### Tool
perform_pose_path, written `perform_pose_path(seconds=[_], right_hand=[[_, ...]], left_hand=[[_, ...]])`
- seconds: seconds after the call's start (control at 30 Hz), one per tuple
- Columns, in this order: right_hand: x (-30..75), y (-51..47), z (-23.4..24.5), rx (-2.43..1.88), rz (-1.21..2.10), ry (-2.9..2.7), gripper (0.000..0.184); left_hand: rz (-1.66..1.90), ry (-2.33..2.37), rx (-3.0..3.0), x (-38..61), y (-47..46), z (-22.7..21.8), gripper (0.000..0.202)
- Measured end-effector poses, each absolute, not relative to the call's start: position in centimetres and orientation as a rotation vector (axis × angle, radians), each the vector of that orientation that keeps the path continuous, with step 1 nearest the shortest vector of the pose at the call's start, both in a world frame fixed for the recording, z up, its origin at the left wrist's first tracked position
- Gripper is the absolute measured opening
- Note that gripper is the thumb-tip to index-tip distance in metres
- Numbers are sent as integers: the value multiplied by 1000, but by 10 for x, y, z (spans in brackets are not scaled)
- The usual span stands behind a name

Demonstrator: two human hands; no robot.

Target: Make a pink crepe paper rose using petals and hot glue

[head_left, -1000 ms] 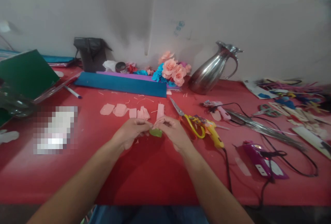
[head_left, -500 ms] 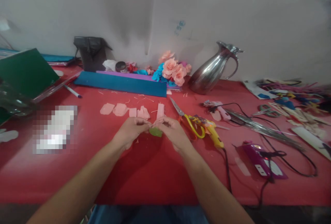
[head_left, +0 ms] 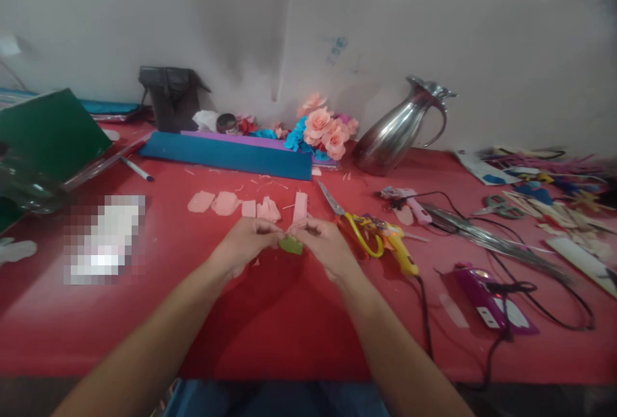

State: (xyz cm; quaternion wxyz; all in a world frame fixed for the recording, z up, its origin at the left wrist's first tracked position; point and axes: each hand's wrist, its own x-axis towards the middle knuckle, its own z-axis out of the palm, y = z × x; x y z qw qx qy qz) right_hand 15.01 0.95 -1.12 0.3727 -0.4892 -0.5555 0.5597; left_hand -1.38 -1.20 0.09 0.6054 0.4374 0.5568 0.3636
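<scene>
My left hand (head_left: 250, 239) and my right hand (head_left: 321, 240) meet fingertip to fingertip above the red table (head_left: 282, 327). Both pinch a small pink paper piece (head_left: 293, 227), mostly hidden by the fingers. Just below the fingertips shows a green leaf-shaped piece (head_left: 292, 246); whether it is held or lies on the table I cannot tell. Beyond the hands lie a pink paper strip (head_left: 299, 204) and a row of cut pink paper pieces (head_left: 225, 203). Yellow-handled scissors (head_left: 359, 230) rest close to my right hand, beside a yellow glue gun (head_left: 400, 253).
Behind are a blue sheet roll (head_left: 226, 157), pink paper flowers (head_left: 325, 131) and a metal jug (head_left: 398, 128). On the right, a purple power strip (head_left: 496, 301) with black cords lies near a wire bundle (head_left: 496, 240). A marker (head_left: 137, 169) lies on the left.
The view has shifted very slightly. Both hands stay together at the same spot, with barely any change in the fingers.
</scene>
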Motion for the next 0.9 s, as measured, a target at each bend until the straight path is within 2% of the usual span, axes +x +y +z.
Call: perform_pose_path(seconds=[0.43, 0.9], right_hand=[[150, 8, -9, -1264, 1454, -1384, 13], [152, 10, -12, -1191, 1433, -1391, 18]], left_hand=[[854, 1259, 1026, -18, -9, -6, 10], [832, 1255, 989, -18, -10, -6, 20]])
